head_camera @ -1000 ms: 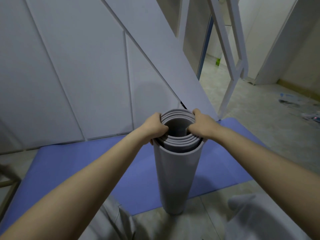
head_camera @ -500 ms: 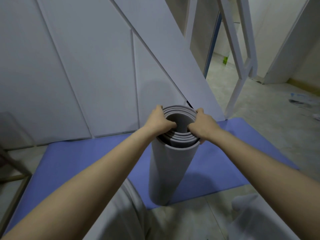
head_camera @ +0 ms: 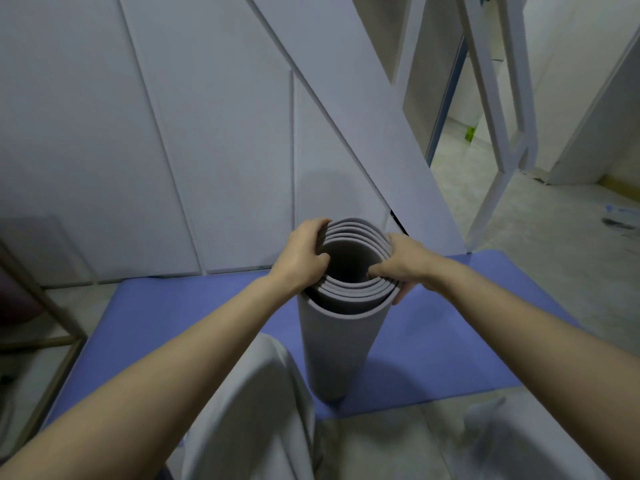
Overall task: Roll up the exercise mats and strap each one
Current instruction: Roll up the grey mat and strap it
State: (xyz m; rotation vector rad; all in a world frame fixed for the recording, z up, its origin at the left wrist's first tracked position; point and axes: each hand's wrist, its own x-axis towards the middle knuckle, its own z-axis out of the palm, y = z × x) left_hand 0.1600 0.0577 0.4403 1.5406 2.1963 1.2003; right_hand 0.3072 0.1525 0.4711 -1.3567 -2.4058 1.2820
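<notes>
I see the rolled grey mat (head_camera: 341, 344) upright between the hands. The left hand (head_camera: 304, 258) and right hand (head_camera: 403, 268) each clasp opposite sides of its open top rim, pinching the coiled layers. Directly below the grip, its foot rests on the flat blue mat (head_camera: 173, 313).

No legible txt, labels, brands, nos. or signs anywhere in frame. Litter (head_camera: 620, 216) on floor at right edge shows bluish marks, too blurred to read. Small green obj (head_camera: 470, 134) in upper right, too small to tell if it has any label.
</notes>
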